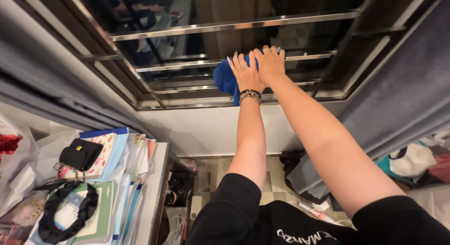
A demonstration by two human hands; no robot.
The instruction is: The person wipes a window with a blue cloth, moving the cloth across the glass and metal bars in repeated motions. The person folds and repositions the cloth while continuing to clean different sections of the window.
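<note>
Overhead, both hands side by side, left hand [244, 72] (beaded bracelet) and right hand [270, 64] flat on a blue cloth [225, 78], pressed against the window [187, 43], cloth seemingly hanging lengthwise downward, arms outstretched.

The blue cloth [225, 78] looks soft and matt, like microfibre, against the glossy dark window glass [187, 43]. The window bars [187, 64] are polished shiny metal. The grey curtains [398, 99] are matt woven fabric.

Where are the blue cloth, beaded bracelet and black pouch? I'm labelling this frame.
blue cloth [225, 78], head view, its bare left part.
beaded bracelet [250, 95], head view, on the wrist.
black pouch [80, 154], head view, its middle.
</note>
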